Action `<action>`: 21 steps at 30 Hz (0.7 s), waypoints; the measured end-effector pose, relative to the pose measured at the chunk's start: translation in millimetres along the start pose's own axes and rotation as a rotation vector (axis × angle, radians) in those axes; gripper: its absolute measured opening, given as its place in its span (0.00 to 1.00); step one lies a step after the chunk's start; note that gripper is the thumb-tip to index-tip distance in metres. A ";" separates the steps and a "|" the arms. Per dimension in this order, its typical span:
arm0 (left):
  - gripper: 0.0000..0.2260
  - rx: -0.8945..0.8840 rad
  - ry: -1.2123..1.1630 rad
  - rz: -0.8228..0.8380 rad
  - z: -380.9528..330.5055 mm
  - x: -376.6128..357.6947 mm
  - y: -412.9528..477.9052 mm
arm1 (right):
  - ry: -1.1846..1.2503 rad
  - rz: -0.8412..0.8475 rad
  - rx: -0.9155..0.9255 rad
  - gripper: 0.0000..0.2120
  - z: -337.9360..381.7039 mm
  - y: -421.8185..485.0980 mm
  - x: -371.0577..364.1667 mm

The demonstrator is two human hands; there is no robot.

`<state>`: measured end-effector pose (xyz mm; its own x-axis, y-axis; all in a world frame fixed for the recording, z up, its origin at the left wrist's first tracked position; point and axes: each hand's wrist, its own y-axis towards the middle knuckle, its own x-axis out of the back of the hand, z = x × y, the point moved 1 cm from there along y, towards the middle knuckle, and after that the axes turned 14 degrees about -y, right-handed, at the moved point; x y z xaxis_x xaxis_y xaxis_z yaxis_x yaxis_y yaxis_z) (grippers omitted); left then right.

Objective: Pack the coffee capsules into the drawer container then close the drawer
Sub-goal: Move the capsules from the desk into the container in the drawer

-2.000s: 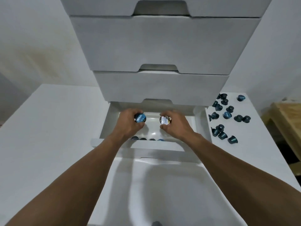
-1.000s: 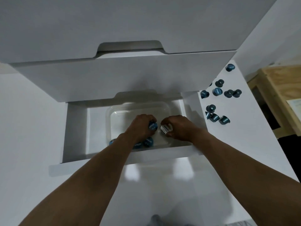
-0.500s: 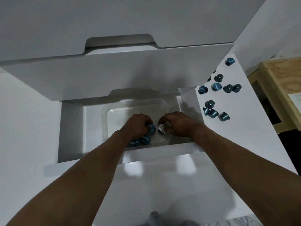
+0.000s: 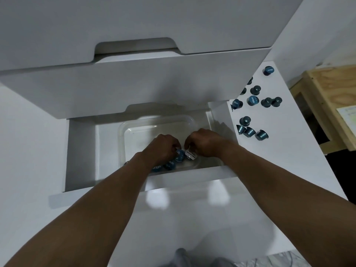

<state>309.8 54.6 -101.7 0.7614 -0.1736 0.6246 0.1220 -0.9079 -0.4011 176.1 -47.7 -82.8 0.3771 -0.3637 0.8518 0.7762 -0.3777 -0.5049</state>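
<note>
The lowest drawer (image 4: 81,151) is pulled out, with a clear plastic container (image 4: 154,122) inside it. Both my hands reach down into the container's near end. My left hand (image 4: 163,147) holds a blue capsule (image 4: 179,155) in curled fingers. My right hand (image 4: 206,143) pinches a capsule with a white printed lid (image 4: 190,154) right beside it. Two more blue capsules (image 4: 169,164) lie along the container's near wall, partly hidden by my left wrist.
Several dark blue capsules (image 4: 250,132) lie scattered on the white tabletop (image 4: 289,160) right of the drawer. Closed drawers (image 4: 134,83) overhang the open one. A wooden stool (image 4: 331,97) stands at the far right.
Both hands have lowered from above the drawer into the container's near end, each still holding its capsule. My view has moved closer and looks more steeply down.
</note>
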 end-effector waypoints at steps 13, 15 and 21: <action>0.13 0.061 -0.015 0.078 -5.2 1.0 2.8 | 0.051 0.021 0.000 0.12 -0.6 -1.8 -4.0; 0.15 0.059 -0.019 0.086 -4.6 -0.3 2.1 | 0.050 0.033 -0.001 0.12 0.0 -2.6 -4.8; 0.12 0.028 -0.013 0.079 -5.2 -1.1 -0.1 | 0.014 0.013 0.021 0.13 1.1 -1.6 -7.7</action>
<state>305.7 52.9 -98.9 0.7774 -0.2396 0.5816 0.0787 -0.8803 -0.4678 172.5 -43.4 -88.4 0.3801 -0.3800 0.8433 0.7820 -0.3549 -0.5124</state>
